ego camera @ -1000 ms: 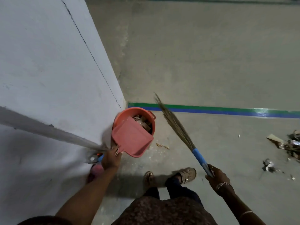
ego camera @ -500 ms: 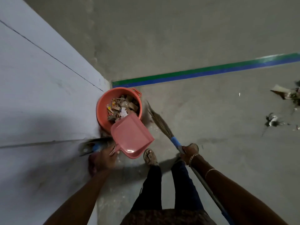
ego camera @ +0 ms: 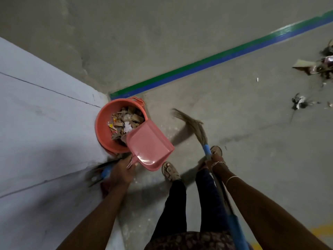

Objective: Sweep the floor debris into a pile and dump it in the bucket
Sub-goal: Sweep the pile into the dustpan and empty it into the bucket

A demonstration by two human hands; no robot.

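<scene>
An orange bucket (ego camera: 104,129) is stood on the concrete floor (ego camera: 234,159) against the white wall (ego camera: 36,123), and is partly filled with paper and cardboard scraps (ego camera: 124,121). A pink dustpan (ego camera: 149,145) is held over its near rim, its handle clamped in the left hand (ego camera: 120,170). The blue handle of a grass broom (ego camera: 194,127) is gripped by the right hand (ego camera: 214,160). Loose debris (ego camera: 299,102) is left well apart, near a green-and-blue floor stripe (ego camera: 216,60).
</scene>
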